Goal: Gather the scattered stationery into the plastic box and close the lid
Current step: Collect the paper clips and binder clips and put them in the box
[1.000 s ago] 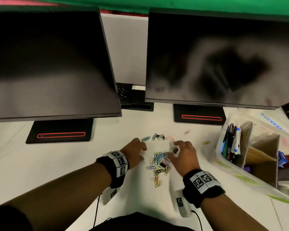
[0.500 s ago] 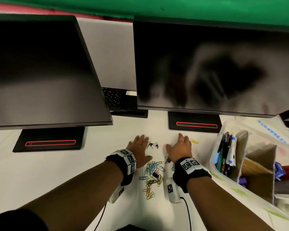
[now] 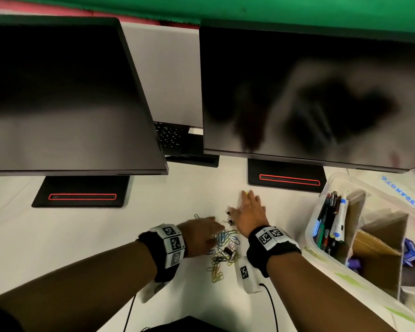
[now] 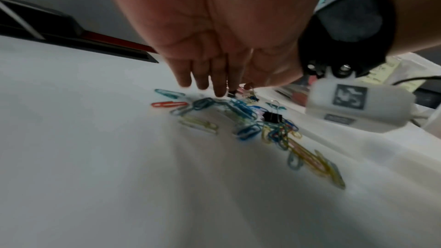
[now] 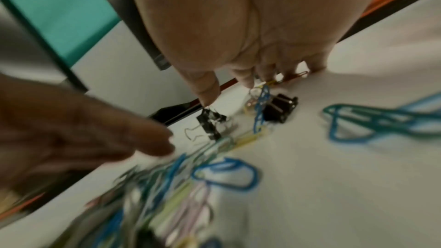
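Nearest, just short of both wrists, a loose heap of coloured paper clips (image 3: 222, 256) lying flat on the white desk (image 3: 65, 238): light, thin, slippery wire, likely to skate and tangle, so better raked into a pile and scooped between cupped palms than pinched singly. Among them, black binder clips (image 5: 280, 108), stiffer and bulkier, easy to take by the body or the wire loops. Left hand (image 3: 201, 232) spread flat, fingers straight and together, holding nothing, tips at the left fringe of the heap. Right hand (image 3: 248, 210) likewise flat and splayed, gripping nothing, fingertips (image 5: 247, 80) past a few stray clips on the far side, seemingly placed to drag them back. To the right of the right hand, the plastic box (image 3: 321, 254), open, with pens (image 3: 327, 220) upright in its near compartment and cardboard dividers beyond; lid not clearly made out. Bare desk between heap and box wall, enough for a short carry over the rim. Farther off, two monitor bases (image 3: 82, 191) hemming the far edge of the sweep, screens overhanging above.
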### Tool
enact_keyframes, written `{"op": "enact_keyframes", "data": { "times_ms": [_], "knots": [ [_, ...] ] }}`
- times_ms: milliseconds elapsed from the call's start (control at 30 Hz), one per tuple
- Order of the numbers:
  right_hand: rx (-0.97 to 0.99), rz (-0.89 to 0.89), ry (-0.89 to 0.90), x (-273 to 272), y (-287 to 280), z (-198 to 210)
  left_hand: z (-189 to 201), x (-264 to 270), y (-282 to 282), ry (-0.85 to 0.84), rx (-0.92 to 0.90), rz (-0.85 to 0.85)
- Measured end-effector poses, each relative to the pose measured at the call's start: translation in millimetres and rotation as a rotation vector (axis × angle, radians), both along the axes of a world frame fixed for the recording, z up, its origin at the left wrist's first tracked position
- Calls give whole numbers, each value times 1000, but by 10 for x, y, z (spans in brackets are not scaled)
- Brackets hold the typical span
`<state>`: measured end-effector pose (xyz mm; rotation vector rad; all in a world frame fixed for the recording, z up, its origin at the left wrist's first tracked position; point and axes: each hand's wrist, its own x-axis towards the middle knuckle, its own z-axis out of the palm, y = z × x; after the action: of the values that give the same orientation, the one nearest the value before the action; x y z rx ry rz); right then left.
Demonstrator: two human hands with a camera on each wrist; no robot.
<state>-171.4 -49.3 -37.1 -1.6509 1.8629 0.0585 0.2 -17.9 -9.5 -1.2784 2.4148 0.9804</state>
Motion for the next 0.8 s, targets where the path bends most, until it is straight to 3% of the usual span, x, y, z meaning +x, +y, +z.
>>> {"op": "enact_keyframes", "data": {
  "times_ms": [100,200,333,400,500,567,633,700,800],
  "knots": [
    [21,269,-9,73,153,26,17,215,-20,33,-134,139],
    [34,421,-17,107,318,45,-45,357,-18,-30,-69,246],
    [63,504,-40,85,563,51,-92,349,99,-135,-10,162],
    [60,492,-88,52,656,78,-116,292,184,-132,-9,105],
    [-95,261,-194,-36,598,159,-135,212,304,-104,4,44],
    [-136,89,-154,-110,435,177,-92,171,393,-55,17,58],
    [-60,-4,-111,-156,281,156,-93,163,452,4,13,119],
    [15,41,-83,-156,225,98,-66,217,488,34,9,168],
    [53,258,-60,-103,379,63,-47,310,492,58,-60,251]
  ]
}}
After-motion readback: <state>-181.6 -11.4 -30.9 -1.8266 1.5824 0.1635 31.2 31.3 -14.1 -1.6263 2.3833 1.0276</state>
